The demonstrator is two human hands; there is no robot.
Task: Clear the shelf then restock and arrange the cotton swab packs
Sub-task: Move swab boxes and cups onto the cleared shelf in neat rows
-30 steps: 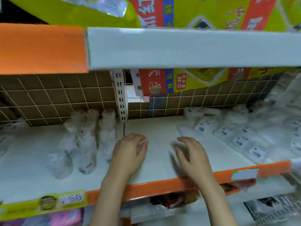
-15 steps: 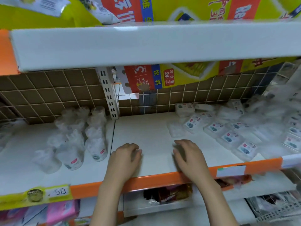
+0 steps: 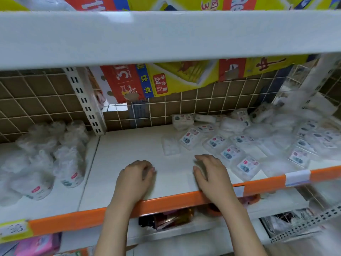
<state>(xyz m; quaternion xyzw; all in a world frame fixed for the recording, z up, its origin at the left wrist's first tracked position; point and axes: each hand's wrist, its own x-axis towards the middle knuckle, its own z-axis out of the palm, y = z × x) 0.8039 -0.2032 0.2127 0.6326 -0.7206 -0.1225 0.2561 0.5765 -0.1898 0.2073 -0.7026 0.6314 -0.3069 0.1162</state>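
My left hand [image 3: 135,179] and right hand [image 3: 212,173] rest loosely curled and empty on the bare middle of the shelf [image 3: 129,150], and sweeping right could knock the loosely heaped cotton swab packs [image 3: 228,154] off its near edge.

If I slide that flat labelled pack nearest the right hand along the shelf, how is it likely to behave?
The flat labelled pack lies low and broad on the white shelf, so it will probably slide, not tip or roll. Its clear glossy wrap suggests it may slip in the right hand. It looks light and may nudge the neighbouring packs.
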